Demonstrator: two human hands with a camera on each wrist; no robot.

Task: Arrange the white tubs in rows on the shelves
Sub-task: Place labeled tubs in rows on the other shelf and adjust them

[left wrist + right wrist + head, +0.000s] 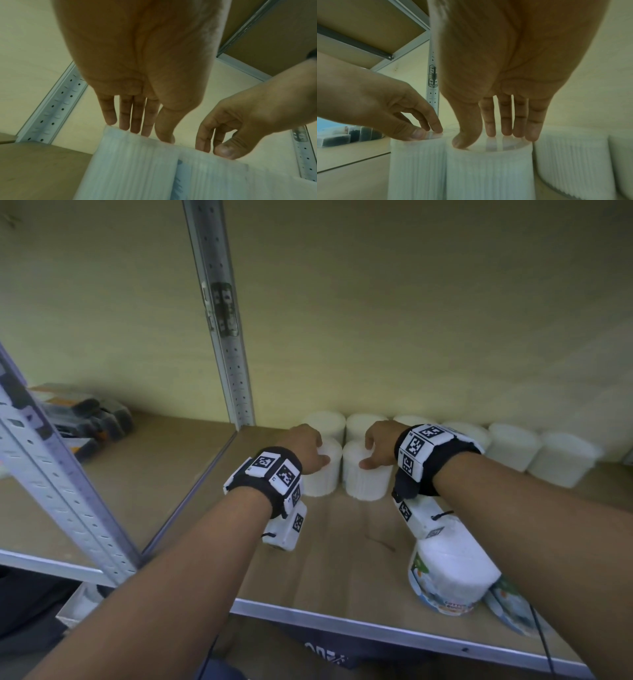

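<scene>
Two white ribbed tubs stand side by side on the wooden shelf (342,556), in front of a back row of white tubs (513,446) along the wall. My left hand (308,445) comes down on the left tub (322,477). Its thumb and fingertips (133,128) are curled onto the top rim. My right hand (378,448) grips the right tub (366,481) the same way from above. In the right wrist view its thumb is on the front rim and its fingers (505,129) on the lid. The two tubs (418,169) (489,173) touch each other.
Two more tubs with printed labels (448,577) lie on their sides at the shelf's front right, under my right forearm. A perforated metal post (229,337) stands at the left rear corner. Dark boxes (85,416) sit on the neighbouring shelf to the left. A metal rail (376,628) edges the front.
</scene>
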